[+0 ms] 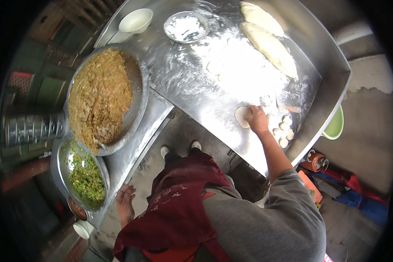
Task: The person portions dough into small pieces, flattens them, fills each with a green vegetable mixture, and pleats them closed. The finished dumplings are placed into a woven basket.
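Observation:
My right hand (258,118) is on a flat round dough wrapper (241,117) lying on the floured steel worktop (183,88), its fingers at the wrapper's right edge. Just right of that hand sit several small dough balls (284,131). Away from the worktop, my left hand (125,198) hangs beside the side counter with its fingers apart and nothing in it. Two long pieces of dough, a nearer one (270,49) and a farther one (262,18), lie at the back right. Glare hides much of the floured middle, where a few pale dough pieces (214,66) show.
A large metal basin (140,108) of brownish filling stands at the left, with a steel bowl (106,183) of chopped greens below it. A bowl of flour (186,28) and a white bowl (136,21) are at the back. A raised metal wall (334,95) bounds the worktop's right side.

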A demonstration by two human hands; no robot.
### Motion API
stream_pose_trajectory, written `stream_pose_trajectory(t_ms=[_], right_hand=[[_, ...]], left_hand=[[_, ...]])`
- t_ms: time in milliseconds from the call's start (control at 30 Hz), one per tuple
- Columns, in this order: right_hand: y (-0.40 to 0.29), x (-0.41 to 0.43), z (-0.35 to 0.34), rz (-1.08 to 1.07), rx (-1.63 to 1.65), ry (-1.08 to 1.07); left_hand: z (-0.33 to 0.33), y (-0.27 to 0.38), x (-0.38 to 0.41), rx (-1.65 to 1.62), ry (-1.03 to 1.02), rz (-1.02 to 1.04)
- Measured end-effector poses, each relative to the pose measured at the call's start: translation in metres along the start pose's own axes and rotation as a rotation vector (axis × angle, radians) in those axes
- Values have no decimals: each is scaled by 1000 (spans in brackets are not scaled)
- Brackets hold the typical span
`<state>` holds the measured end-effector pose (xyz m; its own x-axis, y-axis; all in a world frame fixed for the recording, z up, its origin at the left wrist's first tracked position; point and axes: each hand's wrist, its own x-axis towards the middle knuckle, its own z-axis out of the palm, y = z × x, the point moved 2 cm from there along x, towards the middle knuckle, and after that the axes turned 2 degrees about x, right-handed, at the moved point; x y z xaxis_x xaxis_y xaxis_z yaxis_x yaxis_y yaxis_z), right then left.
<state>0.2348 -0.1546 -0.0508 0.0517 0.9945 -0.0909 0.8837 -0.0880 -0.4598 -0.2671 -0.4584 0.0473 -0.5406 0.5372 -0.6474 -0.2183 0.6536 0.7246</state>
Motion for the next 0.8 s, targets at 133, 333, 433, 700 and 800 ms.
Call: stream_pose_trajectory(t_ms=[133, 333, 433, 700, 800], right_hand=[[34, 12, 24, 167, 61, -150], [39, 19, -11, -140, -142, -104], [-49, -3, -64, -126, -88, 114], [-426, -192, -10, -348, 1389, -390], [-538, -270, 42, -310, 1485, -785]], left_hand=[[0, 15, -23, -10, -22, 64], [-37, 17, -42, -61, -49, 224], [-57, 20, -39, -91, -65, 336], [-83, 90, -26, -657, -581, 601], [-121, 104, -27, -960, -628, 681]])
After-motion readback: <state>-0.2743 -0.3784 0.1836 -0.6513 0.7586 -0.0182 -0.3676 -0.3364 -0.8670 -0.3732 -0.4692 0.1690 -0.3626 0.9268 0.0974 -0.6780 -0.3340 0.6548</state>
